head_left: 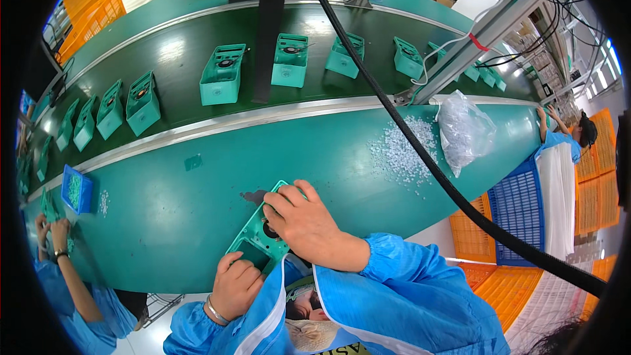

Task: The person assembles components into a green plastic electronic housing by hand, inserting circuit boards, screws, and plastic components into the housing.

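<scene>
Fitting step, I judge: the green housing (257, 233) lies at the worktop (164, 223) near edge, left hand (235, 284) clamped on its end, right hand (303, 220) pressing fingers closed over its middle; next needs firm seating
</scene>
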Demonstrator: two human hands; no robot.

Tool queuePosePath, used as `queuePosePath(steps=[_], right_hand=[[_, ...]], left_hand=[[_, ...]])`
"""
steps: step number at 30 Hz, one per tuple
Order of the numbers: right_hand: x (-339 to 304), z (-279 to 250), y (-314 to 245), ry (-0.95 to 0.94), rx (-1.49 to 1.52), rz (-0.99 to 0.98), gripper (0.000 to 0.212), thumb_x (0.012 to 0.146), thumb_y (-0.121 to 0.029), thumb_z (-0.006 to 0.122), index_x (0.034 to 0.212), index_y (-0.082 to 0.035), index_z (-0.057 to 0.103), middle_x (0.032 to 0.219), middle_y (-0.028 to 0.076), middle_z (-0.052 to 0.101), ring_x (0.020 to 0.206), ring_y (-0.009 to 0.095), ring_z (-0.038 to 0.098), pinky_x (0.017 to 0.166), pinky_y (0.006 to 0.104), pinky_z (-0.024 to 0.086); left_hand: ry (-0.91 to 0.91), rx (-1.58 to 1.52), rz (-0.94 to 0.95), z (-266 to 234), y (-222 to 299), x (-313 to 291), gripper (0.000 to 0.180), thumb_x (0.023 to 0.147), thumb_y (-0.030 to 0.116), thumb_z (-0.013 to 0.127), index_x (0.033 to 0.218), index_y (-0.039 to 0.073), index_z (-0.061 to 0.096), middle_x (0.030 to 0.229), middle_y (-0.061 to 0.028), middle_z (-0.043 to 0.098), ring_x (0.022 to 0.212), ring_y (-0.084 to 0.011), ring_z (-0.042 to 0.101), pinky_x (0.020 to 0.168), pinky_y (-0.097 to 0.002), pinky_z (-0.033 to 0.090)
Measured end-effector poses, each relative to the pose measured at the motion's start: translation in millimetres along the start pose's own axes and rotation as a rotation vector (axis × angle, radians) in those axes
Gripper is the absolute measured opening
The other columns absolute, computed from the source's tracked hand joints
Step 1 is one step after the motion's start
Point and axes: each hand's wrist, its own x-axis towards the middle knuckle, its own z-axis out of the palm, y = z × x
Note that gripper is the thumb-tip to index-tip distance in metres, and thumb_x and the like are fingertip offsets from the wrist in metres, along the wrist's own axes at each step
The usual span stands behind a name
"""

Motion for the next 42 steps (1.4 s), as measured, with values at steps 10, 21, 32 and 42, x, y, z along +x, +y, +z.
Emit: queuePosePath(steps=[10, 21, 32, 42], right_hand=[[-70, -59, 95, 0.011, -0.103, 0.47, 0.015, 0.082, -0.01, 0.077, 0.097, -0.009, 0.073, 0.087, 0.011, 0.068, 0.086, 0.034, 0.067, 0.078, 0.0463, 0.052], [-102, -51, 111, 0.112, -0.096, 0.55, 0.009, 0.082, -0.008, 0.076, 0.089, -0.006, 0.071, 0.082, 0.01, 0.066, 0.077, 0.033, 0.066, 0.069, 0.0448, 0.053], [-89, -58, 104, 0.068, -0.161, 0.534, 0.006, 0.085, -0.01, 0.068, 0.086, -0.004, 0.07, 0.08, 0.012, 0.063, 0.078, 0.034, 0.061, 0.07, 0.0439, 0.05], [5, -29, 21, -0.204, 0.826, 0.038, 0.012, 0.081, -0.003, 0.078, 0.089, -0.006, 0.07, 0.093, 0.005, 0.068, 0.088, 0.026, 0.065, 0.079, 0.0378, 0.05]], left_hand=[[0.025, 0.014, -0.011, -3, 2, -2, 0.009, 0.075, 0.016, 0.066, 0.082, 0.01, 0.068, 0.082, -0.0017, 0.058, 0.087, -0.0209, 0.061, 0.102, -0.0487, 0.046], [0.007, -0.002, -0.035, -11, 3, 5, 0.009, 0.076, 0.017, 0.066, 0.082, 0.011, 0.067, 0.082, -0.0018, 0.058, 0.086, -0.0206, 0.061, 0.102, -0.0479, 0.047], [0.03, 0.029, 0.012, -17, -5, 7, 0.012, 0.076, 0.018, 0.068, 0.085, 0.012, 0.063, 0.08, -0.0027, 0.056, 0.087, -0.0214, 0.062, 0.103, -0.0475, 0.049], [0.042, 0.084, -0.013, -23, -19, 2, 0.016, 0.072, 0.018, 0.073, 0.083, 0.013, 0.062, 0.089, -0.0019, 0.061, 0.094, -0.0214, 0.064, 0.108, -0.0545, 0.044]])
